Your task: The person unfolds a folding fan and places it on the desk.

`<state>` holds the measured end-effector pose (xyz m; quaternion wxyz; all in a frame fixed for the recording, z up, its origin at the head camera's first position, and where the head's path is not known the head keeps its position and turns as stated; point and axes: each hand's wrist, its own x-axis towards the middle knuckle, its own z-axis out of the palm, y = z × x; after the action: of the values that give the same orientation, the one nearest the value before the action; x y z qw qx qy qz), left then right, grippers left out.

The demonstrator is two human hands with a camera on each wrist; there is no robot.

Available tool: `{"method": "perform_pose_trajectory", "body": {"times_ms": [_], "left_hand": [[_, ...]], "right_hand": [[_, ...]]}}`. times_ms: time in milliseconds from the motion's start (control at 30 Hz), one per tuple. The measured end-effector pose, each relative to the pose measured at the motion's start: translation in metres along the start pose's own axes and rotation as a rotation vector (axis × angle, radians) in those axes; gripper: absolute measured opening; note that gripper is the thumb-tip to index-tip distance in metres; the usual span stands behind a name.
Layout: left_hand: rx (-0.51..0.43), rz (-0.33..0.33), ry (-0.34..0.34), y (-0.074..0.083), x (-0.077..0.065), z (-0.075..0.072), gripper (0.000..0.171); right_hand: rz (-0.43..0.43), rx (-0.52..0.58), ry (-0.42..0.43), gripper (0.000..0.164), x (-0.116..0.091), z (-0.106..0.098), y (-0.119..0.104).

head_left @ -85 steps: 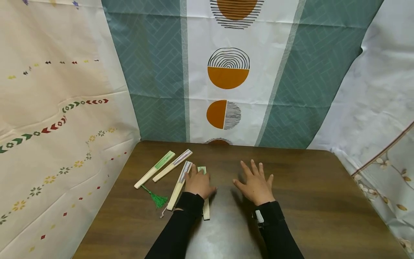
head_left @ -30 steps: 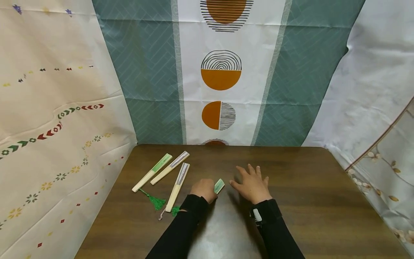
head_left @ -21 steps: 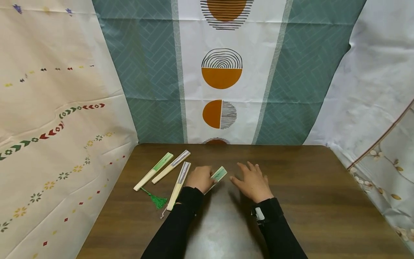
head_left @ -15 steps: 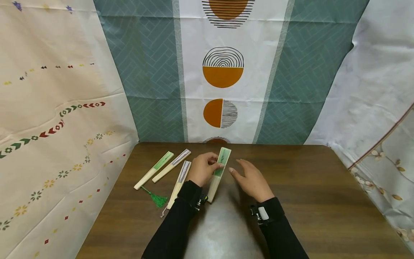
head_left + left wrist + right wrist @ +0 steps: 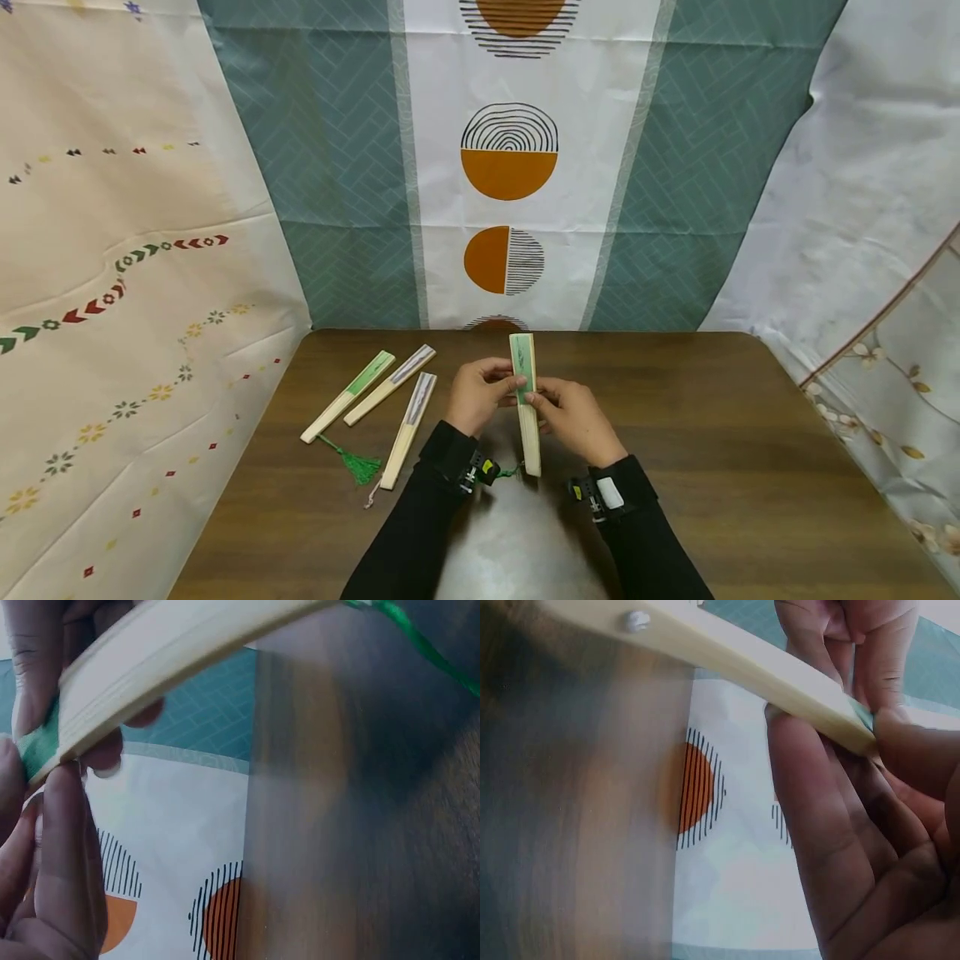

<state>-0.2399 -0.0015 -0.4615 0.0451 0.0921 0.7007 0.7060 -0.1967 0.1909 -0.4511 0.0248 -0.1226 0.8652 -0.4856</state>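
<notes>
A folded hand fan [image 5: 529, 442] with pale wooden ribs and a green upper part is held closed and nearly upright above the table, in the middle of the head view. My left hand [image 5: 476, 396] pinches its left side between thumb and fingers. On the other side my right hand [image 5: 579, 421] pinches it, thumb on the front. A green cord [image 5: 420, 641] trails from the fan's lower end in the left wrist view. The right wrist view shows a metal rivet [image 5: 636, 621] near that end. Its tassel is mostly hidden by my left wrist.
Three more folded fans lie on the brown table [image 5: 697, 467] to the left: one green-topped fan [image 5: 348, 397] with a green tassel [image 5: 360, 467], a grey-topped fan [image 5: 390, 386], and another grey-topped fan [image 5: 408, 429] nearer. Patterned cloths [image 5: 345, 167] hang behind and beside the table.
My left hand took the green fan from the table, lifted it and turned it upright. My right hand, earlier spread over the table, has moved left and now grips the fan too.
</notes>
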Motion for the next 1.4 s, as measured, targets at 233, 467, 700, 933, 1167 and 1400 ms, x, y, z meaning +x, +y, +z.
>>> {"method": "perform_pose_trajectory", "body": {"times_ms": [233, 467, 700, 933, 1167, 1400], "left_hand": [[0.134, -0.048, -0.055, -0.0011, -0.0003, 0.0010, 0.020], [0.116, -0.062, -0.043, -0.0029, -0.0007, 0.0028, 0.016], [0.086, -0.076, -0.020, -0.0024, -0.0006, 0.0047, 0.014], [0.054, -0.086, -0.010, -0.0046, 0.0008, 0.0051, 0.012], [0.043, -0.089, 0.009, -0.0058, 0.0010, 0.0044, 0.013], [0.013, -0.103, 0.009, -0.0054, 0.0018, 0.0029, 0.012]], "right_hand": [[0.035, 0.019, 0.056, 0.029, 0.0008, 0.0022, -0.0012], [0.083, 0.024, 0.080, 0.026, 0.0036, 0.0055, -0.0017], [0.126, 0.018, 0.116, 0.021, 0.0055, 0.0093, -0.0024], [0.157, 0.016, 0.172, 0.019, 0.0059, 0.0090, -0.0025], [0.182, 0.028, 0.197, 0.020, 0.0055, 0.0096, -0.0036], [0.208, 0.034, 0.238, 0.020, 0.0041, 0.0098, -0.0066]]}}
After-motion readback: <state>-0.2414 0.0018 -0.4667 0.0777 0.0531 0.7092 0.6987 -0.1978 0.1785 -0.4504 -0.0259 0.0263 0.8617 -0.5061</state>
